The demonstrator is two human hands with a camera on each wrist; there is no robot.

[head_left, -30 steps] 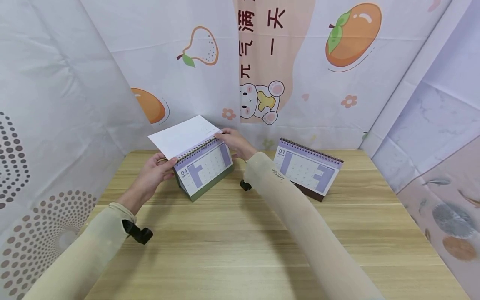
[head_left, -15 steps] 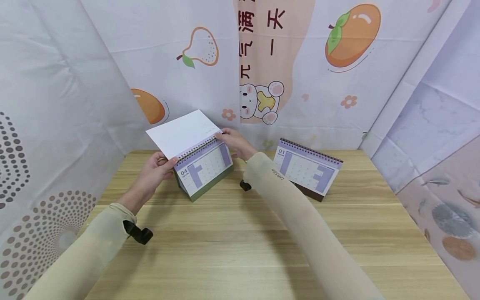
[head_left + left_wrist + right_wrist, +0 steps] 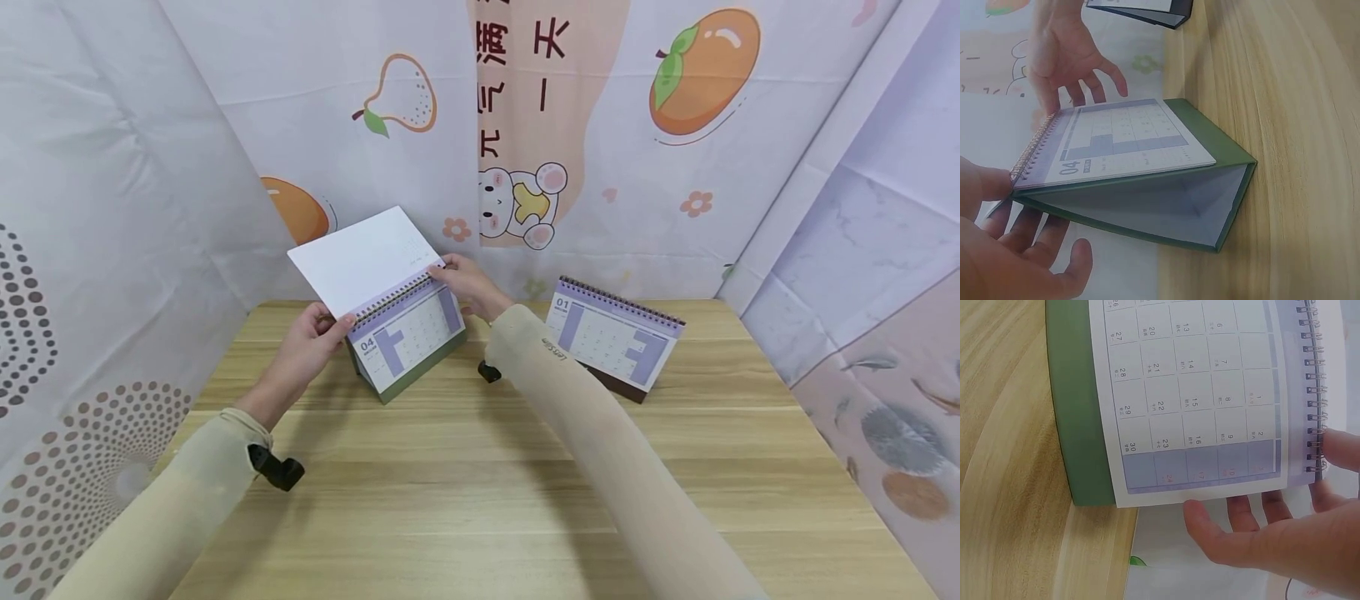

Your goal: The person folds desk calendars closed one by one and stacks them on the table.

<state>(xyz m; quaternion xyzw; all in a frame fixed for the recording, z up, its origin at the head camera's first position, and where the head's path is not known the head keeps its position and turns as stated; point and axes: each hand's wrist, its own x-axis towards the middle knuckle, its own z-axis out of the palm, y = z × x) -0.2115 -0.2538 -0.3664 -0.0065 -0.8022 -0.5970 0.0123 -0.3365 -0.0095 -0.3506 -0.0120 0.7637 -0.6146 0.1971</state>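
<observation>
A green-based desk calendar [image 3: 390,393] stands tent-like at the back left of the table, its "04" page [image 3: 420,333] facing front. Above its wire spiral [image 3: 1314,412], a page stands raised and leans back, its blank white side [image 3: 360,258] showing. My left hand [image 3: 303,342] grips the calendar's upper left corner, thumb over the spiral end and fingers behind. At the upper right corner, my right hand [image 3: 474,287] pinches the spiral end, its thumb on top. The right wrist view shows its other fingers spread beside the calendar's edge.
A second desk calendar [image 3: 615,337], on a dark brown base and showing "01", stands to the right on the wooden table [image 3: 450,500]. Printed curtains [image 3: 600,150] hang close behind the table and along both sides.
The raised page's free edge has risen in the head view, showing more of its white side. Both hands stay at the calendar's upper corners.
</observation>
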